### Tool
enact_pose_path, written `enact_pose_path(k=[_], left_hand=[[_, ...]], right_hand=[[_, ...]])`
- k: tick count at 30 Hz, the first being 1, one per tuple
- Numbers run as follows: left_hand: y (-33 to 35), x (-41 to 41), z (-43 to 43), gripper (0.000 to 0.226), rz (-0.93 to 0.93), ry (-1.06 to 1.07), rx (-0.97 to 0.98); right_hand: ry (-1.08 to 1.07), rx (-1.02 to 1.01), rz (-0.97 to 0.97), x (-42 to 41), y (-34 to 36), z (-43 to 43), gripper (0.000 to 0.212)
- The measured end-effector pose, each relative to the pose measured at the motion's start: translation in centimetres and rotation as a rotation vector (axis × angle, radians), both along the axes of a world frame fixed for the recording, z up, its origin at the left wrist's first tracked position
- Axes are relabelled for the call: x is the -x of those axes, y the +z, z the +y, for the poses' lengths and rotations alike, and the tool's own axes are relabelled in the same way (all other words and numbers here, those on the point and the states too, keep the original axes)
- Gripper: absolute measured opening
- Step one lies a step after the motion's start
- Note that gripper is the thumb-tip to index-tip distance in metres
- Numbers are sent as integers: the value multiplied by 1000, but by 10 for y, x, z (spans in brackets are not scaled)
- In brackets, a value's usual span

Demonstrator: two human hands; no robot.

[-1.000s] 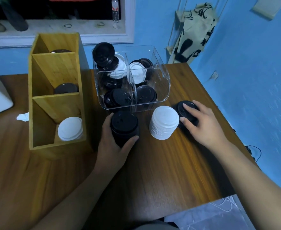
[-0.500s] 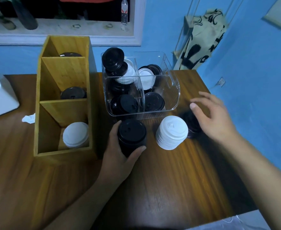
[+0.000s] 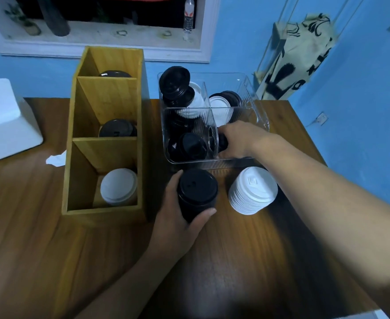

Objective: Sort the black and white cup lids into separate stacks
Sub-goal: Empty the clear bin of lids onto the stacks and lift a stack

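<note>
Fingers of your right hand (image 3: 236, 140) are curling rimwise round a probably light, slick lid (image 3: 222, 142); left hand (image 3: 177, 218) is clamping the stack (image 3: 197, 192).

Blue walls (image 3: 247, 42) surround a brown wooden table (image 3: 28, 249) beneath a white-framed window (image 3: 111, 51).
</note>
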State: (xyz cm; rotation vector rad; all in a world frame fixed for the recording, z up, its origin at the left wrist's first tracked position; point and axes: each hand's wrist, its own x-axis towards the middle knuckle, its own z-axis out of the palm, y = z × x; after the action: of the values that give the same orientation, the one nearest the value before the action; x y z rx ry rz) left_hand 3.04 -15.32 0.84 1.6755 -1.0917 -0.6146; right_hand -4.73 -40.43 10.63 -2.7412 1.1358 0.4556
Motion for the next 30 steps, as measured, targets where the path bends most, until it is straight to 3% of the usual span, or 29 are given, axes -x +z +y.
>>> enact_pose_path(k=[3, 7, 11, 13, 17, 23, 30], left_hand=[[1, 0, -1, 102, 6, -1, -3], [3, 0, 0, 103, 26, -2, 11], [3, 0, -1, 101, 19, -4, 24], [2, 0, -1, 100, 14, -9, 36], [1, 0, -1, 98, -20, -21, 51], [0, 2, -1, 102, -31, 20, 23], [-2, 2, -1, 101, -61, 20, 33]], right_hand=[[1, 35, -30, 4, 2, 3, 68], [-38, 117, -187, 31, 31, 20, 89], [-265, 186, -761, 93, 63, 58, 82], [-444, 208, -880, 132, 58, 65, 83], [-626, 196, -733, 181, 14, 61, 83], [-555, 232, -514, 173, -35, 65, 87], [-508, 313, -417, 157, -53, 71, 77]])
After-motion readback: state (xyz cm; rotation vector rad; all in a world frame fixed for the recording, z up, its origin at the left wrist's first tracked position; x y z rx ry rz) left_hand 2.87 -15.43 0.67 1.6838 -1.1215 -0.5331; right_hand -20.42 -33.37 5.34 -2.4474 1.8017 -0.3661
